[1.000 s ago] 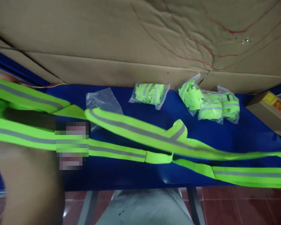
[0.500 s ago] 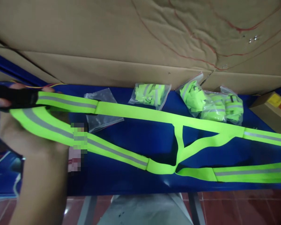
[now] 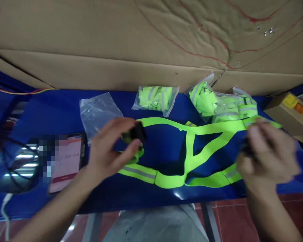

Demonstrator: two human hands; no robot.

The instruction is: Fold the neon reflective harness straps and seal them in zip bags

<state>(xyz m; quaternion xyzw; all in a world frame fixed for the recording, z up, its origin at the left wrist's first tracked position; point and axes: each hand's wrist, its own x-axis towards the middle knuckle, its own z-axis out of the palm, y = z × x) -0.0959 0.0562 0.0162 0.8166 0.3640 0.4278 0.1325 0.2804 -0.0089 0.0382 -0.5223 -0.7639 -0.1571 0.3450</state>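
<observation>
A fluorescent yellow-green reflective harness vest [image 3: 189, 144] with grey stripes lies spread over the blue table between my hands. My left hand [image 3: 111, 144] pinches a black end piece of it, with the green straps gathered beneath. On the other side, my right hand [image 3: 267, 154] is closed around a dark part of the vest; motion blurs its fingers and the piece. Just behind my left hand rests a clear plastic bag [image 3: 98, 106] with nothing visible inside.
Bagged green vests, one bag [image 3: 155, 98] apart and several clustered [image 3: 204, 101], line the cardboard wall [image 3: 91, 70]. A phone [image 3: 68, 158] and a dark glossy object [image 3: 22, 164] with a white cable lie at left. A cardboard box [image 3: 288, 112] stands at right.
My left hand has moved inward from the far left, and the stretched straps have slackened and lowered toward the table. My right hand has come into view at right.
</observation>
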